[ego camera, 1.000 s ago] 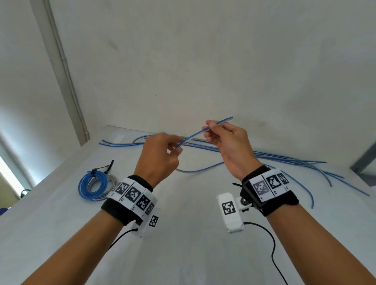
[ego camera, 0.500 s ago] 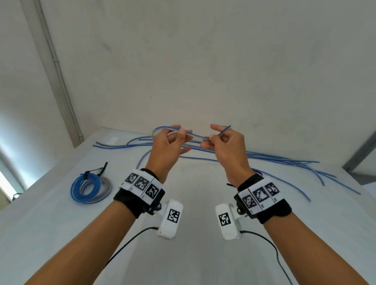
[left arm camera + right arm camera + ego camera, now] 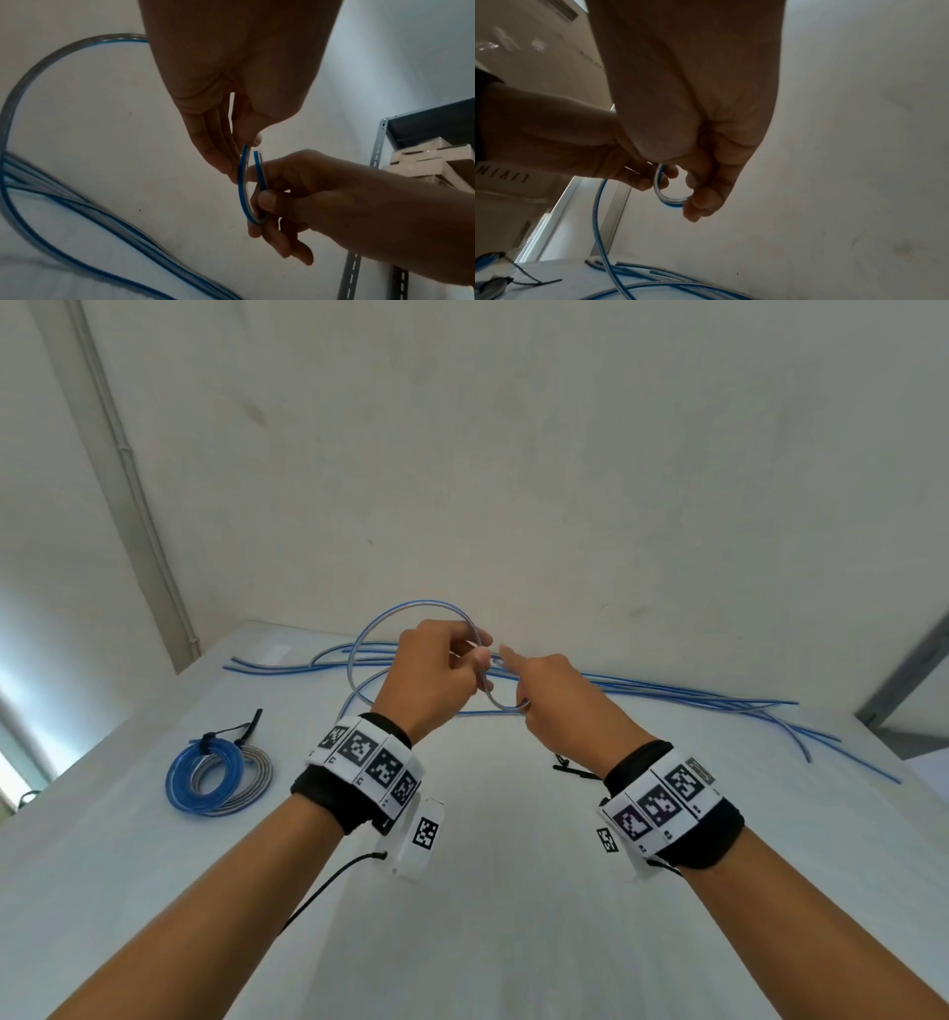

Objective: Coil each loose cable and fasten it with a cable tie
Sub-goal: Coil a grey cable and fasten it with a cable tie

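Head view shows your left hand (image 3: 436, 677) and right hand (image 3: 557, 695) both pinching the blue cable (image 3: 411, 608) above the table (image 3: 488, 891), so its springy first loop could pop open if either pinch slackens

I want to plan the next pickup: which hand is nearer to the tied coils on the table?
Left. The left hand is raised just right of the tied coils and above them; the right hand is farther right, beyond the left hand.

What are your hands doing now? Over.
Left hand and right hand both pinch the blue cable, first loop formed. Nothing in the way.
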